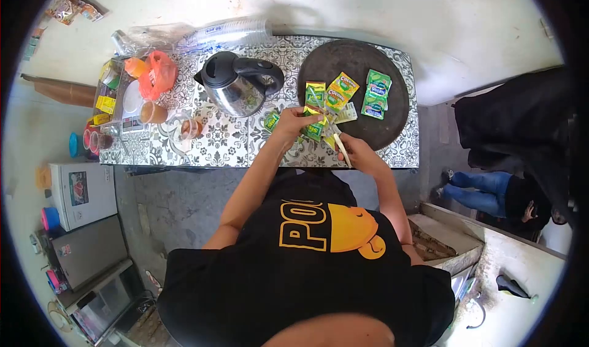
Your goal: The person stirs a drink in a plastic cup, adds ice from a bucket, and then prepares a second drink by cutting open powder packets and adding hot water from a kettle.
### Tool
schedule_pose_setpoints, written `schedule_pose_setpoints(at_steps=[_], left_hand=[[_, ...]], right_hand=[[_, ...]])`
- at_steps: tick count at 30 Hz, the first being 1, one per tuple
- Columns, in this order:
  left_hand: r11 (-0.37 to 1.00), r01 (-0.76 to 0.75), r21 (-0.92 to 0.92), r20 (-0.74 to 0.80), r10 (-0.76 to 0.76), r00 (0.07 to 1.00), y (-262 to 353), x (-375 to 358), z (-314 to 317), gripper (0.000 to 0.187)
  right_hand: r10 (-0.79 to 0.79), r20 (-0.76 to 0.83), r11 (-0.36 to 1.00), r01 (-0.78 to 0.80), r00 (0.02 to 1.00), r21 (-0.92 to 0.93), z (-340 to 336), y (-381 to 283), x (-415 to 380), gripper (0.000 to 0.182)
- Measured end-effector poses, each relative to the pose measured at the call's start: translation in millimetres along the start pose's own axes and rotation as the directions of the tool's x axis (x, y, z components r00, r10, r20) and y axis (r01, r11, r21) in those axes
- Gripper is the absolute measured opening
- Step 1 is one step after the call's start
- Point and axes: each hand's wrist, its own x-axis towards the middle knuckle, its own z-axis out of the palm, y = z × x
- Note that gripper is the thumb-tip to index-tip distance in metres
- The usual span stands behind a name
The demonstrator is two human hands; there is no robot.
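My left hand (294, 125) pinches a green sachet (314, 130) near the table's front edge. In my right hand (357, 152) are scissors with a pale handle (341, 148), their blades pointing toward the sachet. Behind my hands, yellow-and-orange sachets (342, 91) and a green-and-yellow sachet (315, 93) lie on a dark round board (392, 129). Farther right on the board lies a strip of green sachets (376, 94). Another green sachet (271, 121) rests just left of my left hand.
A steel kettle (233, 83) stands on the patterned table (227, 144). To its left are cups with brown contents (152, 112), a red plastic bag (158, 75) and a divided tray (105, 94). Stacked plastic cups (230, 33) lie behind. A person in jeans (478, 190) is at the right.
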Motion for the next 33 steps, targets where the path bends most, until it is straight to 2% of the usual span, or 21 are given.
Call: schedule_pose_setpoints(at_steps=[3, 7, 9, 10, 11, 12, 13, 14, 16, 18, 20, 21, 23, 24, 25, 26, 27, 29, 30, 32, 33], left_hand=[[1.0, 0.026, -0.011, 0.006, -0.026, 1.0, 5, 2, -3, 0.026], [0.999, 0.035, 0.006, 0.029, -0.036, 0.999, 5, 6, -7, 0.026], [1.0, 0.026, 0.001, 0.03, -0.026, 0.999, 3, 7, -11, 0.025], [1.0, 0.019, -0.006, 0.03, -0.018, 0.999, 4, 7, -12, 0.023], [1.0, 0.019, -0.007, 0.033, -0.019, 0.999, 3, 7, -13, 0.023], [1.0, 0.005, 0.007, 0.023, -0.005, 1.0, 3, 5, -14, 0.024], [1.0, -0.012, 0.021, 0.012, 0.011, 1.0, 4, 2, -14, 0.026], [1.0, -0.012, 0.02, 0.013, 0.012, 1.0, 6, -1, -15, 0.026], [0.996, -0.005, 0.086, -0.035, 0.008, 0.999, 12, -14, -16, 0.026], [0.988, -0.049, 0.149, -0.018, 0.052, 0.998, 13, -24, -22, 0.024], [0.974, -0.103, 0.199, -0.026, 0.111, 0.994, 11, -34, -26, 0.022], [0.963, -0.171, 0.206, -0.014, 0.178, 0.984, 9, -39, -29, 0.025], [0.938, -0.261, 0.229, -0.013, 0.271, 0.963, 9, -56, -38, 0.026], [0.935, -0.267, 0.235, -0.063, 0.288, 0.955, 9, -64, -44, 0.026], [0.918, -0.32, 0.234, -0.045, 0.339, 0.94, 9, -72, -52, 0.025], [0.899, -0.369, 0.236, -0.02, 0.384, 0.923, 10, -82, -60, 0.023], [0.915, -0.358, 0.184, -0.025, 0.368, 0.929, 20, -98, -65, 0.019], [0.904, -0.383, 0.191, -0.024, 0.395, 0.918, 24, -114, -92, 0.017], [0.894, -0.412, 0.179, 0.0, 0.418, 0.908, 26, -120, -108, 0.015], [0.915, -0.364, 0.175, 0.002, 0.37, 0.929, 46, -138, -132, 0.011], [0.857, -0.449, 0.253, 0.046, 0.452, 0.891, 52, -139, -149, 0.009]], right_hand=[[-0.097, -0.109, 0.995, 0.098, 0.989, -0.001, 11, 11, 2, 0.008], [-0.115, -0.239, 0.992, 0.126, 0.964, 0.029, 16, 9, 1, 0.004], [0.036, -0.31, 0.974, 0.036, 0.95, 0.225, 16, 8, 1, 0.008], [0.037, -0.312, 0.974, 0.036, 0.949, 0.224, 11, 21, 6, 0.008], [-0.028, -0.436, 0.997, -0.004, 0.9, -0.072, 2, 43, 18, 0.013], [-0.126, -0.527, 0.932, -0.082, 0.84, -0.354, -5, 58, 26, 0.018], [-0.143, -0.602, 0.941, -0.08, 0.786, -0.329, -7, 58, 30, 0.02], [-0.144, -0.603, 0.941, -0.081, 0.785, -0.33, -10, 57, 34, 0.02], [-0.162, -0.661, 0.753, -0.341, 0.733, -0.563, -14, 55, 45, 0.019], [-0.134, -0.698, 0.791, -0.348, 0.703, -0.503, -12, 53, 54, 0.018], [-0.195, -0.796, 0.817, -0.355, 0.573, -0.455, -6, 50, 59, 0.017], [-0.201, -0.813, 0.865, -0.29, 0.546, -0.408, -5, 49, 59, 0.018], [-0.289, -0.794, 0.829, -0.274, 0.535, -0.487, -4, 66, 61, 0.021], [-0.201, -0.828, 0.875, -0.284, 0.524, -0.392, -7, 92, 70, 0.02], [-0.232, -0.798, 0.833, -0.311, 0.556, -0.458, -6, 93, 67, 0.021], [-0.169, -0.803, 0.79, -0.409, 0.571, -0.456, -5, 88, 67, 0.022], [-0.3, -0.774, 0.731, -0.387, 0.557, -0.562, -5, 96, 70, 0.021], [-0.227, -0.767, 0.705, -0.442, 0.6, -0.554, -8, 95, 79, 0.016], [-0.238, -0.804, 0.776, -0.392, 0.544, -0.495, 2, 71, 75, 0.018], [-0.388, -0.832, 0.753, -0.385, 0.397, -0.534, 23, 35, 73, 0.023], [-0.386, -0.839, 0.753, -0.395, 0.384, -0.527, 37, 27, 82, 0.023]])
